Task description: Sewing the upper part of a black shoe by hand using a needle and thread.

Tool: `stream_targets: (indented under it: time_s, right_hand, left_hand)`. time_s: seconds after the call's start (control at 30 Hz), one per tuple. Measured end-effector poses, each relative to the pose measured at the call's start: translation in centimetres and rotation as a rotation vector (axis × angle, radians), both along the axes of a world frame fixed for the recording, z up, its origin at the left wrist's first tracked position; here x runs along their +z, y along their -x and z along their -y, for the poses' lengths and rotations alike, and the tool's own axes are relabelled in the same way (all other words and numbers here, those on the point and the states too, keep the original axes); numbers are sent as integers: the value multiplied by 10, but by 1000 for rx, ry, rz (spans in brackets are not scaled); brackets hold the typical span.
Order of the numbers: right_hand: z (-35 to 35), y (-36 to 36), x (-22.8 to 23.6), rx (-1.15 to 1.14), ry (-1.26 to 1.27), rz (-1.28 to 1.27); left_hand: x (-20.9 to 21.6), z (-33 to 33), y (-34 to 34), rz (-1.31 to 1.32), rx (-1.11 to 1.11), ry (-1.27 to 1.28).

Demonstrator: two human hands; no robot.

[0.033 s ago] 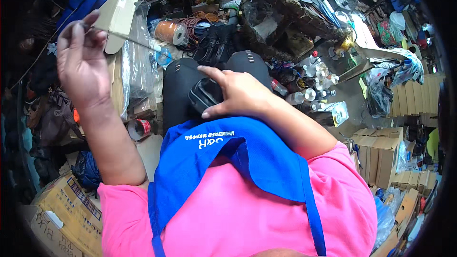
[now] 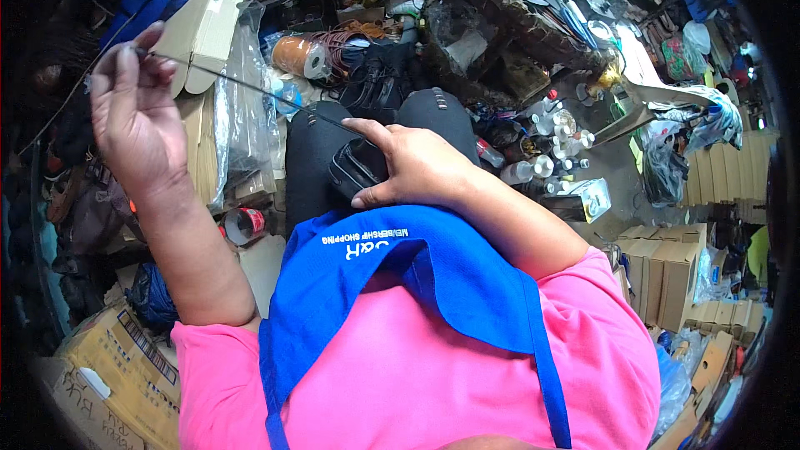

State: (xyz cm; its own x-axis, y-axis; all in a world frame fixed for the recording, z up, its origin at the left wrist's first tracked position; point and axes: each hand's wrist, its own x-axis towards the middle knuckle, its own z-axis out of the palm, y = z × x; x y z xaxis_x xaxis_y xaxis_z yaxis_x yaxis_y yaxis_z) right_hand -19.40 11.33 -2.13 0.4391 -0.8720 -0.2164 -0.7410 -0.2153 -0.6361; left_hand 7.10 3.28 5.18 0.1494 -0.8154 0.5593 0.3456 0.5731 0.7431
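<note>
On my lap, between my knees, rests a black shoe (image 2: 358, 168). My right hand (image 2: 421, 165) is closed around it, thumb on the near side and forefinger along the far edge. Up at the left, my left hand (image 2: 143, 112) is raised with its fingertips pinched on a dark thread (image 2: 242, 82). That thread runs in a straight line from the fingertips down to the shoe near my right forefinger. Where it enters the shoe is hidden by my right hand. A blue apron (image 2: 333, 283) covers my front just below the shoe.
Beyond my knees lie black shoes (image 2: 377, 75) and an orange spool (image 2: 302, 57). Cardboard (image 2: 204, 25) and clear plastic sheets (image 2: 246, 108) stand beside my left hand. Several plastic bottles (image 2: 542, 167) are at the right, with cardboard boxes (image 2: 662, 271) nearer. A bottle (image 2: 242, 225) lies by my left forearm.
My left hand has shifted slightly left, and the thread now shows as a longer, straighter line to the shoe. My right hand and the shoe have stayed nearly in place.
</note>
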Motion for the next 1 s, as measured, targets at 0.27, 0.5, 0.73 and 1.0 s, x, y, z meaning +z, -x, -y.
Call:
stream_targets:
  time_s: [0.27, 0.5, 0.73, 1.0]
  right_hand:
    - [16, 49, -38, -292, -102, 337]
    - [26, 87, -1, -475, -145, 860]
    - [1, 163, 82, -615, 205, 1112]
    - [-52, 227, 35, -773, 201, 756]
  left_hand:
    - [29, 6, -157, -274, 94, 104]
    - [4, -9, -75, -37, 43, -1]
    - [-12, -12, -41, 51, 10, -51]
    - [-17, -1, -8, 210, -89, -98]
